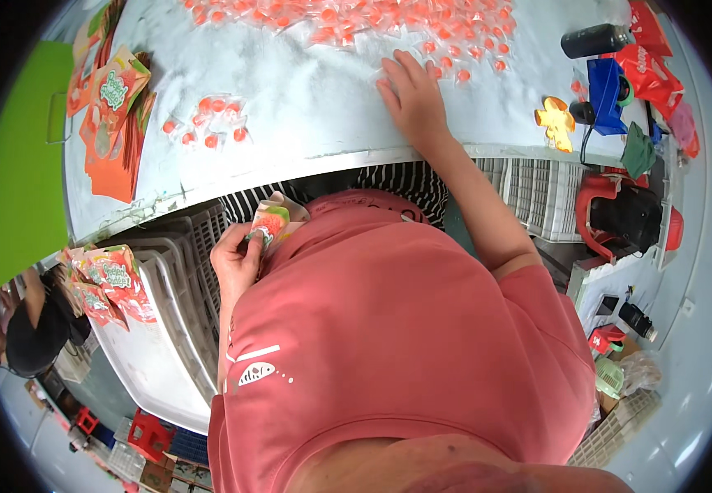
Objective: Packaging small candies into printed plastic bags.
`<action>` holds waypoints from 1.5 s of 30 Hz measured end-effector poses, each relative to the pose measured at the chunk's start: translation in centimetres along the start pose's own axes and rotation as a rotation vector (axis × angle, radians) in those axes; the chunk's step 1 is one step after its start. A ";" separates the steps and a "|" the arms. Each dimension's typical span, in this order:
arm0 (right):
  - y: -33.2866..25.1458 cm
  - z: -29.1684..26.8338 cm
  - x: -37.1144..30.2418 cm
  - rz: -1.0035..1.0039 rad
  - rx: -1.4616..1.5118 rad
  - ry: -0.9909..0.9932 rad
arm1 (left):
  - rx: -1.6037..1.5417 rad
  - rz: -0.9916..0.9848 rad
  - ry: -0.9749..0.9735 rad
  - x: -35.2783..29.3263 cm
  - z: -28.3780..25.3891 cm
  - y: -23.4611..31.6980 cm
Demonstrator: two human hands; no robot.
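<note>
My left hand is closed around a red and green printed pouch, held low against my shirt below the table's front edge. The pouch's top looks parted; its inside cannot be made out. My right hand lies on the pale table with its fingers stretched out and apart. Its fingertips are at the near edge of a wide heap of clear-wrapped red candies. A smaller group of the same wrapped candies lies on the table to the left.
Flat pouches are stacked at the table's left end. Filled pouches lie on a white tray atop stacked crates at my left. A black bottle, a blue box and a yellow figure stand at right. Another person is behind, left.
</note>
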State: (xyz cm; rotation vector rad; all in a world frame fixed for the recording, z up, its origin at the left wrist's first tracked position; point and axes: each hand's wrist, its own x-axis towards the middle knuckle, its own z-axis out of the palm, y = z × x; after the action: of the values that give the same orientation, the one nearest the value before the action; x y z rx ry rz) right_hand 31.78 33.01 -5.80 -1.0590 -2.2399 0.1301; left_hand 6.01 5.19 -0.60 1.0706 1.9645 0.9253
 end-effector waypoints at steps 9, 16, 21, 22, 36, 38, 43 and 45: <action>-6.1 2.7 0.2 -0.191 0.254 -0.181 | 0.004 0.037 0.004 0.1 0.0 -0.2; -12.6 6.9 4.4 -0.316 0.431 -0.176 | -0.002 0.026 -0.003 -0.1 0.0 0.1; -4.9 4.3 4.3 -0.219 0.326 0.162 | -0.045 0.060 0.055 -0.8 -0.2 -1.2; -1.5 3.6 3.7 -0.192 0.129 0.186 | -0.025 0.046 0.046 -0.7 -0.3 -0.8; 2.4 -2.0 -0.5 0.059 0.313 0.050 | 0.028 0.055 -0.018 0.4 0.5 -0.4; 3.3 -3.4 -1.4 0.116 0.300 0.060 | 0.047 0.085 -0.021 0.3 0.6 -0.1; 2.9 -4.5 -3.8 0.169 0.306 -0.061 | 0.057 0.104 0.002 0.3 0.8 -0.2; 1.9 -4.3 -3.3 0.138 0.271 -0.057 | 0.057 0.100 -0.001 0.3 0.9 -0.2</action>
State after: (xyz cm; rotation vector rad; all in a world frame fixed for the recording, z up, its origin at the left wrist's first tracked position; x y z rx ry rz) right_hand 37.12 31.12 -4.82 -1.0696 -2.1226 0.5139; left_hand 6.51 5.62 -1.29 1.2111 1.9617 0.9270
